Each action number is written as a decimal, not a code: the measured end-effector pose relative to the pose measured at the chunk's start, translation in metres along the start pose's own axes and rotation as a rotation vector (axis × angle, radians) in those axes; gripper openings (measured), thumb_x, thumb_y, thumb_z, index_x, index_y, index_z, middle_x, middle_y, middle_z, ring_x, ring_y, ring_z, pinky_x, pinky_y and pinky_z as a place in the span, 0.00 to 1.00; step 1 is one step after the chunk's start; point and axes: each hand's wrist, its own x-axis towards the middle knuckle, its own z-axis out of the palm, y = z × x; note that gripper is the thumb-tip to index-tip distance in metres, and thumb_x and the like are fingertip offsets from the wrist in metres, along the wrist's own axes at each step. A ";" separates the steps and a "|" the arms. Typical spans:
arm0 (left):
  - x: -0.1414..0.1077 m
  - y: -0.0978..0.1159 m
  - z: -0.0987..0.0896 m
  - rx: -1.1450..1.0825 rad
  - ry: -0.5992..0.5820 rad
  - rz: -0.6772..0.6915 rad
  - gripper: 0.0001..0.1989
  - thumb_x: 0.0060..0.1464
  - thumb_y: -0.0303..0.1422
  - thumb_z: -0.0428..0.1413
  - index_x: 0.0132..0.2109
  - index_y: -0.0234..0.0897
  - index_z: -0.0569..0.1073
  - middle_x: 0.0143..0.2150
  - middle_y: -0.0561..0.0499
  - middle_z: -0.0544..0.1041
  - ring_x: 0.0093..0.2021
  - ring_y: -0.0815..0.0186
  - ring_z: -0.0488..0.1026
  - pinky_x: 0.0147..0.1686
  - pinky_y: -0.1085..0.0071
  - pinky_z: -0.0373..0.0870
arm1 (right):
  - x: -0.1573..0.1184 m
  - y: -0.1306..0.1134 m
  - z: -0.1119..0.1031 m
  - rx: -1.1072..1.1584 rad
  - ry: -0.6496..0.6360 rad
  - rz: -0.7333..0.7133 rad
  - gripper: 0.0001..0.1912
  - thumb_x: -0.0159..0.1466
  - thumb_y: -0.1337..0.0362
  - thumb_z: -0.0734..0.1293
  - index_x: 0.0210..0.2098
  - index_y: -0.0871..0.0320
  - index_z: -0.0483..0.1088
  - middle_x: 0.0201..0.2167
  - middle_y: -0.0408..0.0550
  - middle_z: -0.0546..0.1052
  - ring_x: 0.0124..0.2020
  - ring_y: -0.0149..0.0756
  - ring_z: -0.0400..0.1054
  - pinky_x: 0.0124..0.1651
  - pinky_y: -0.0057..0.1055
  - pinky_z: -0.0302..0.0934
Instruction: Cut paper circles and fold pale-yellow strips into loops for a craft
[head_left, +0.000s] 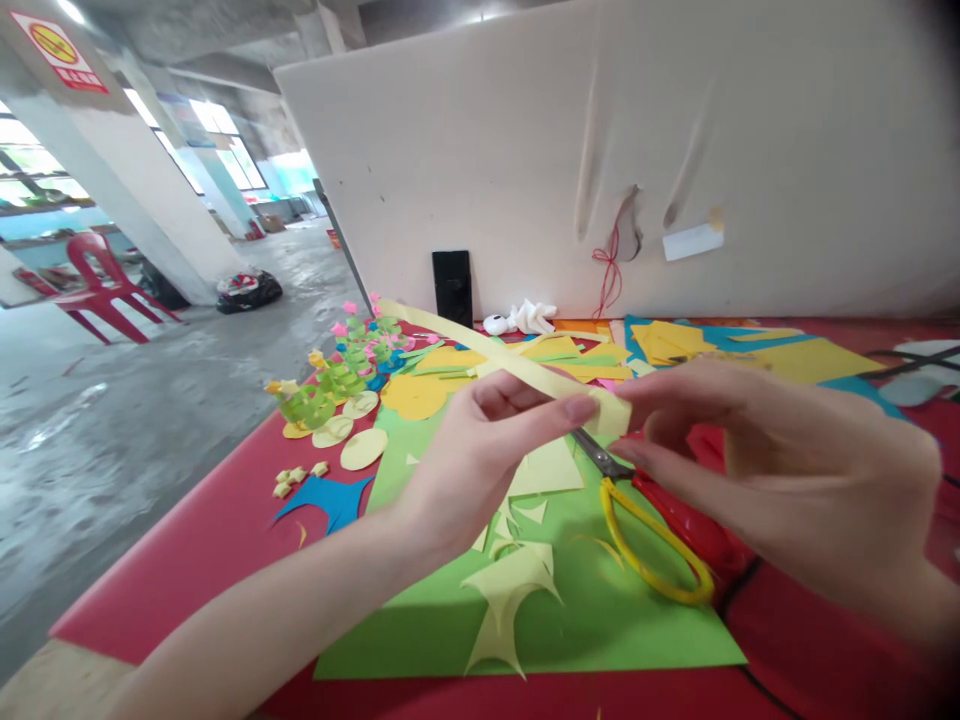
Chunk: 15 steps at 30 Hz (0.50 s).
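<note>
Head view shows a pale yellow strip (487, 350) of paper held above the surface (187, 545), its long axis slanting from the far upper left down toward the person's right; the loose end points away to the left and the near end is folded over. On the floor at the left, a black bag (249, 290) has red and white bits showing in its mouth. The left hand's (480, 455) grip is nearly closed, thumb tip pressing the strip close to its folded end against the fingers, so most of its length reaches out beyond them. At the fold, the right hand (847, 460) has thumb and forefinger slightly apart; whether they pinch it, I cannot tell. Beneath lie scissors (604, 460) with a yellow loop, over a green sheet (637, 640).
</note>
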 end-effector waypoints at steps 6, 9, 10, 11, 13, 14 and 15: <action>0.000 0.001 0.000 -0.071 -0.038 -0.065 0.04 0.48 0.24 0.60 0.29 0.36 0.78 0.26 0.56 0.77 0.30 0.76 0.72 0.36 0.81 0.67 | 0.002 0.001 -0.004 -0.114 0.056 -0.142 0.13 0.54 0.71 0.71 0.36 0.48 0.72 0.29 0.36 0.76 0.27 0.29 0.67 0.30 0.29 0.62; 0.000 0.002 0.001 -0.080 -0.028 -0.104 0.01 0.46 0.25 0.61 0.30 0.33 0.78 0.28 0.54 0.78 0.32 0.74 0.73 0.37 0.79 0.68 | 0.005 0.003 -0.004 -0.132 0.121 -0.207 0.11 0.54 0.69 0.72 0.35 0.48 0.73 0.26 0.34 0.76 0.24 0.27 0.67 0.26 0.28 0.62; 0.000 0.002 0.002 -0.082 -0.032 -0.111 0.01 0.46 0.26 0.61 0.30 0.33 0.78 0.29 0.53 0.78 0.33 0.73 0.73 0.38 0.78 0.68 | 0.006 0.004 -0.004 -0.140 0.142 -0.223 0.10 0.54 0.68 0.71 0.34 0.48 0.73 0.25 0.33 0.76 0.24 0.27 0.66 0.25 0.27 0.62; 0.000 0.002 0.002 -0.084 -0.043 -0.116 0.02 0.46 0.27 0.61 0.31 0.32 0.78 0.29 0.53 0.78 0.34 0.73 0.73 0.39 0.78 0.68 | 0.006 0.004 -0.004 -0.154 0.159 -0.234 0.09 0.54 0.68 0.71 0.33 0.48 0.73 0.24 0.32 0.76 0.23 0.27 0.66 0.25 0.27 0.62; 0.000 0.001 0.002 -0.086 -0.061 -0.125 0.03 0.46 0.27 0.61 0.31 0.31 0.78 0.29 0.52 0.78 0.34 0.72 0.73 0.40 0.78 0.68 | 0.007 0.004 -0.005 -0.187 0.182 -0.243 0.08 0.54 0.68 0.71 0.32 0.48 0.73 0.24 0.32 0.77 0.24 0.28 0.66 0.25 0.27 0.63; 0.000 0.001 0.001 -0.082 -0.064 -0.130 0.03 0.46 0.28 0.61 0.31 0.31 0.78 0.29 0.52 0.78 0.34 0.72 0.73 0.40 0.78 0.68 | 0.007 0.004 -0.005 -0.197 0.187 -0.245 0.08 0.54 0.68 0.71 0.32 0.48 0.73 0.24 0.32 0.77 0.25 0.28 0.66 0.26 0.27 0.63; 0.000 0.001 0.001 -0.073 -0.064 -0.134 0.03 0.46 0.28 0.61 0.30 0.31 0.78 0.28 0.52 0.78 0.33 0.72 0.73 0.40 0.78 0.68 | 0.007 0.004 -0.005 -0.196 0.192 -0.244 0.08 0.54 0.68 0.71 0.32 0.48 0.74 0.25 0.32 0.77 0.25 0.28 0.67 0.27 0.26 0.64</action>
